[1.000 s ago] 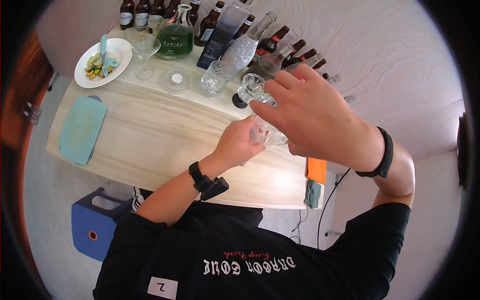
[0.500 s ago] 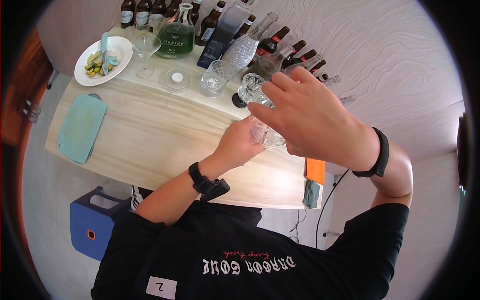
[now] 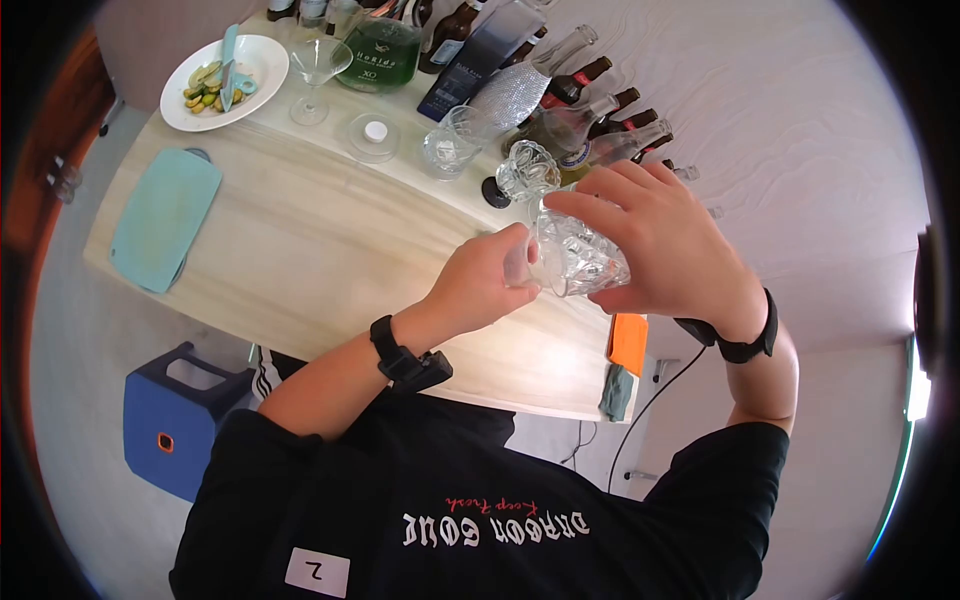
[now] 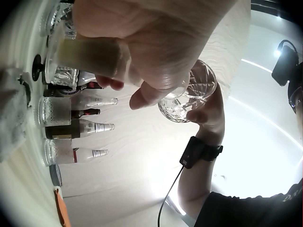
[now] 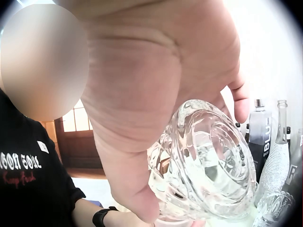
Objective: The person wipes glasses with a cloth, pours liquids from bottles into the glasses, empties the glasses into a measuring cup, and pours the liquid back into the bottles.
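In the head view my left hand [image 3: 475, 275] grips a small clear cup [image 3: 518, 264] above the table. Pale yellow-green liquid shows inside that cup [image 4: 87, 54] in the left wrist view. My right hand [image 3: 665, 235] holds a patterned cut-glass tumbler [image 3: 590, 260], thumb on one side and fingers on the other. The tumbler is tipped on its side, its rim close to the cup in the head view. Its thick, ridged glass [image 5: 203, 165] fills the lower middle of the right wrist view, under the palm.
Behind the hands stand a scalloped glass [image 3: 527, 170], another tumbler [image 3: 452, 145], a glittery bottle [image 3: 510, 98] and several beer bottles. Leftward are a martini glass [image 3: 318, 65], a plate [image 3: 268, 70] of cut fruit with a knife, and a cutting board [image 3: 165, 220].
My right hand has turned and shifted slightly right, bringing more of the cut-glass tumbler into sight. My left hand keeps its grip on the cup. The head view has shifted a little.
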The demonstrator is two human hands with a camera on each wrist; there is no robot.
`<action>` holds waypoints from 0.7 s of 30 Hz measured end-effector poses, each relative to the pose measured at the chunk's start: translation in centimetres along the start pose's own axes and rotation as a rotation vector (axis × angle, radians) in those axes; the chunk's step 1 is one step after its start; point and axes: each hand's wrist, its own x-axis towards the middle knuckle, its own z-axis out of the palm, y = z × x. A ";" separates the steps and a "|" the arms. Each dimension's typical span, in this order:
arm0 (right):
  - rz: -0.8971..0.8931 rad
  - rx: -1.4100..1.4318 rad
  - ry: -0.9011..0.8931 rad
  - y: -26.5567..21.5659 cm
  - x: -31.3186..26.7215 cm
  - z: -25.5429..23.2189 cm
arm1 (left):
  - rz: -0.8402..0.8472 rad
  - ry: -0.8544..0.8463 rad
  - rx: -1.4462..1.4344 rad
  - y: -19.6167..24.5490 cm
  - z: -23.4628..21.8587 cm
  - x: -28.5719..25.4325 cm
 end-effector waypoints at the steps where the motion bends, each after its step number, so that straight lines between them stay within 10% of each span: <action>1: 0.038 0.103 0.019 0.2 -0.2 0.3 | -0.037 -0.035 0.035 0.3 -0.3 -0.1; 11: 0.106 0.365 0.222 0.2 -1.4 4.4 | -0.136 -0.086 0.087 0.0 -1.5 -1.2; 21: 0.208 1.547 0.665 1.8 -4.0 19.4 | -0.033 0.174 0.343 -4.1 -5.8 -4.1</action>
